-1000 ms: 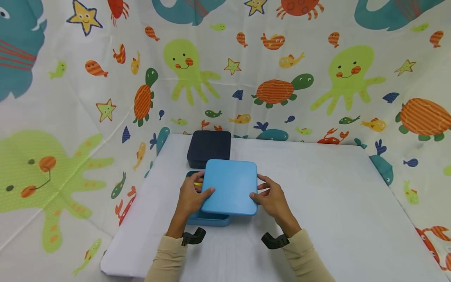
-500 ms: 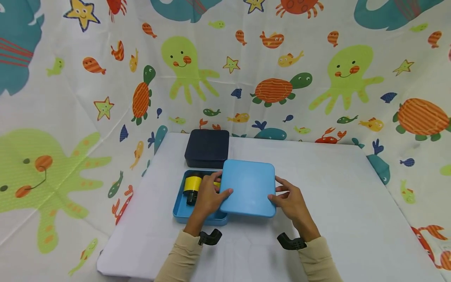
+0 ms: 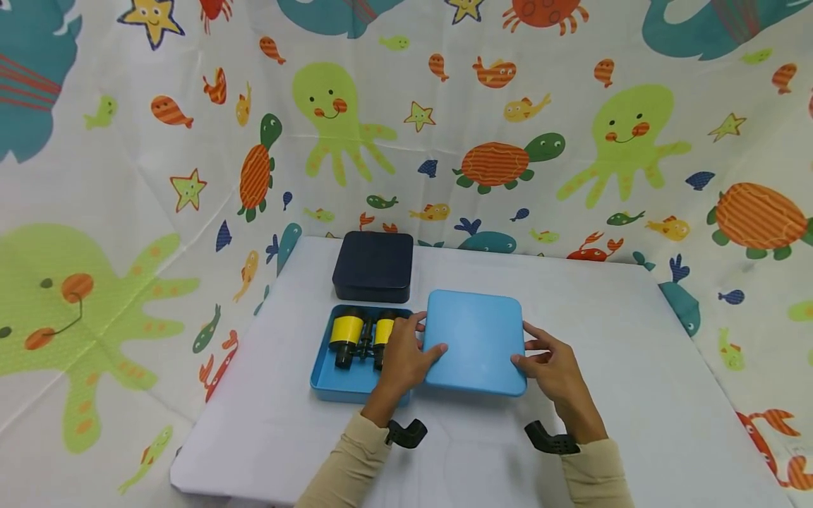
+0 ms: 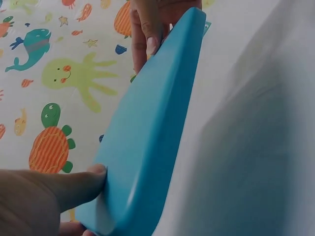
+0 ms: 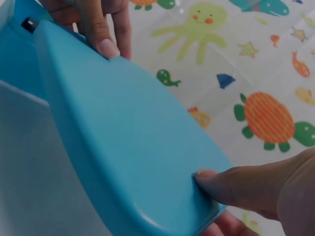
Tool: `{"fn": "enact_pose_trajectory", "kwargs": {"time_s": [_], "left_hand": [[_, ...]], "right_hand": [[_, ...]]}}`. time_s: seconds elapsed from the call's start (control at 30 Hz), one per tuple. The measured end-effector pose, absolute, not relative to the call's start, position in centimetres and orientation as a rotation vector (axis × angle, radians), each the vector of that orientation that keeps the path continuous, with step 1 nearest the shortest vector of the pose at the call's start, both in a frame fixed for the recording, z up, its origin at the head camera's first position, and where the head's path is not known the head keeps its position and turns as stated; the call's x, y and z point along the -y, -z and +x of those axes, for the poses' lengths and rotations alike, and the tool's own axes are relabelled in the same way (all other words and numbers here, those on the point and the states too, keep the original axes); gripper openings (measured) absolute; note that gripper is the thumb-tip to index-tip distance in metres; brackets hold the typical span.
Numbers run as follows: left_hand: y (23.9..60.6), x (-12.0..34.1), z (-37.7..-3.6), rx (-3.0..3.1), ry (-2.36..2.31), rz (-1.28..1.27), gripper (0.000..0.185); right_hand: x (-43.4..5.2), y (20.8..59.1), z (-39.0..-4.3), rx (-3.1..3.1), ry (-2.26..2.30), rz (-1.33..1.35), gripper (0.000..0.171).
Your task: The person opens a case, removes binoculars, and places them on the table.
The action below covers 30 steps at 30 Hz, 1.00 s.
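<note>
Both hands hold a light blue square lid [image 3: 475,342] by its opposite sides, thumbs on top and fingers underneath. On its left edge is my left hand [image 3: 406,356], and on its right edge my right hand [image 3: 559,370]. The lid is raised above the table, as the left wrist view shows, where its edge [image 4: 162,142] is clear of the surface. Left of it, a shallow blue box [image 3: 346,394] stands uncovered with yellow and black binoculars [image 3: 347,330] inside. My left hand overlaps the box's right side and hides part of the binoculars.
A dark navy square box [image 3: 373,264] sits right behind the blue box. The white table [image 3: 622,353] stretches to the right. A curtain [image 3: 406,155] printed with sea animals hangs behind the table and along its sides.
Both hands have carried the lid to the right, from over the blue box to beside it. The binoculars in the box have come into view.
</note>
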State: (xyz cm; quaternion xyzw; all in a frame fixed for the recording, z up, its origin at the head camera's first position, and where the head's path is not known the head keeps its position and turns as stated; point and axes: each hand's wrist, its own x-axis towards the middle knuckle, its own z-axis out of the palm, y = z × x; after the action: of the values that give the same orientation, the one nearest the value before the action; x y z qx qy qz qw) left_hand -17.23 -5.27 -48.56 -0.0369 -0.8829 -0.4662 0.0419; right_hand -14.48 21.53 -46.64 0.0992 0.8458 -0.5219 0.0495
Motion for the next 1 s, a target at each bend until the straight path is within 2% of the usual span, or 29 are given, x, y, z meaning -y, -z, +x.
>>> {"fn": "enact_pose_trajectory", "kwargs": {"time_s": [0.47, 1.0], "left_hand": [[49.9, 0.7, -16.9, 2.777, 1.248, -0.111, 0.075], [52.1, -0.6, -17.2, 2.834, 1.214, -0.027, 0.073]], "right_hand": [[-24.4, 48.8, -13.7, -2.625, 1.533, 0.394, 0.073], [-25.2, 51.4, -13.9, -2.615, 1.504, 0.409, 0.071]]}}
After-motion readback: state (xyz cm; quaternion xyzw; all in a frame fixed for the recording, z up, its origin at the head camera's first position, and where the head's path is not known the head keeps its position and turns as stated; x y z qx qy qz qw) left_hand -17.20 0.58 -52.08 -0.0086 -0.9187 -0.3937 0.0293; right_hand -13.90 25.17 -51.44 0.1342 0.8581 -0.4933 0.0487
